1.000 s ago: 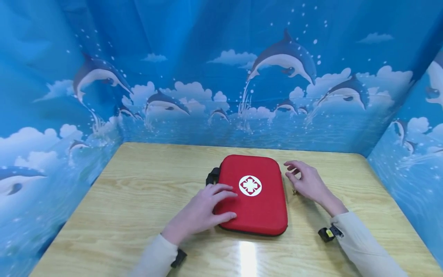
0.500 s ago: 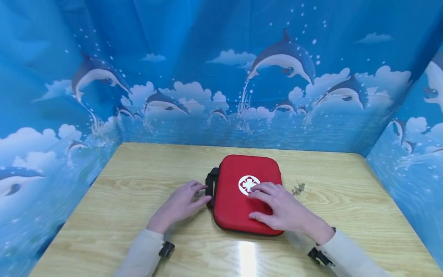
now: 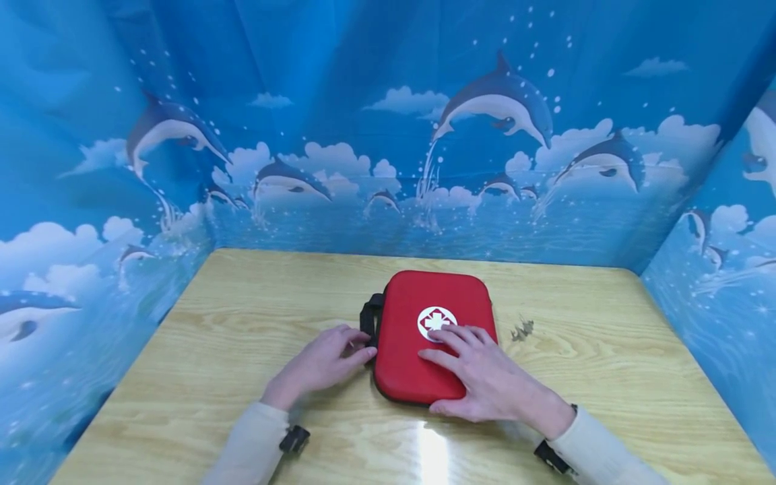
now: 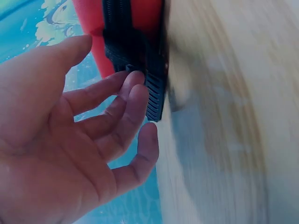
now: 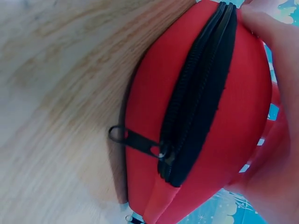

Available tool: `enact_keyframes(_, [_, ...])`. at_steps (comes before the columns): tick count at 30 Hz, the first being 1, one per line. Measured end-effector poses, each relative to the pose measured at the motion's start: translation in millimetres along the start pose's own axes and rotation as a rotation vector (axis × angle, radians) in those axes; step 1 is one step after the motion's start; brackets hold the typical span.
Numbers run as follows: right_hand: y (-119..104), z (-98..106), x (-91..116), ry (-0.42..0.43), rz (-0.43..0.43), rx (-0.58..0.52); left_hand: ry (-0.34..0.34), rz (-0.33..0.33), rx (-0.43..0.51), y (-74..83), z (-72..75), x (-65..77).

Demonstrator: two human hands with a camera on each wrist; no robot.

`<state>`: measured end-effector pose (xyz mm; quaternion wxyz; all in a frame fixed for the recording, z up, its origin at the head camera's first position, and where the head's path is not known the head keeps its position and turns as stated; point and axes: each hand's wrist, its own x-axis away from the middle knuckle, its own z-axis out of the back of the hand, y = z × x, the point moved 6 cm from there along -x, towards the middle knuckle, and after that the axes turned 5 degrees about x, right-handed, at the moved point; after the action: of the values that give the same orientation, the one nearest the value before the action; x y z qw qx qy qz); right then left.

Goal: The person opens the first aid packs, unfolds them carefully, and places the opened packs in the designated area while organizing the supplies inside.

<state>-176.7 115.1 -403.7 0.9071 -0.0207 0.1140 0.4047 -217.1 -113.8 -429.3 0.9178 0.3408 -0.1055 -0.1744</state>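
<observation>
A red zippered first-aid case (image 3: pixel 436 289) with a white cross emblem lies flat on the wooden table. Its black strap handle (image 3: pixel 368 316) points left. At that handle is my left hand (image 3: pixel 324 360), fingers loosely bent and fingertips right at the strap; the left wrist view shows the palm with nothing in it. My right hand (image 3: pixel 488 377) rests spread over the front right of the lid, its thumb at the front edge. In the right wrist view, the black zipper (image 5: pixel 196 93) runs along the case's side, with a zip pull (image 5: pixel 140 142) hanging from a slider.
A small dark, irregular mark (image 3: pixel 522 329) shows on the table right of the case. The wooden tabletop (image 3: pixel 254 296) meets a blue dolphin-print curtain (image 3: pixel 339 202) at the back and sides. Each wrist wears a small black camera.
My right hand moved from beside the case's right edge onto the lid, then toward its front edge. My left hand left the lid and went to the handle. The case stayed in place.
</observation>
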Motion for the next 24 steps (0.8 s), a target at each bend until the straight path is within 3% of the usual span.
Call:
enact_keyframes(11, [-0.8, 0.9, -0.5, 0.06, 0.013, 0.019, -0.074, 0.004, 0.149, 3.5, -3.4, 1.3])
enact_keyframes(15, [-1.1, 1.1, 0.3, 0.079, 0.013, 0.014, -0.08, 0.05, 0.251, 2.1, -3.5, 0.8])
enact_keyframes(21, [-1.5, 0.4, 0.7, 0.081, 0.007, 0.015, -0.059, 0.127, 0.522, 4.6, -0.3, -1.5])
enact_keyframes(24, [-1.9, 0.9, -0.1, 0.084, 0.006, 0.012, -0.049, 0.16, 0.507, 4.0, -0.2, -1.2])
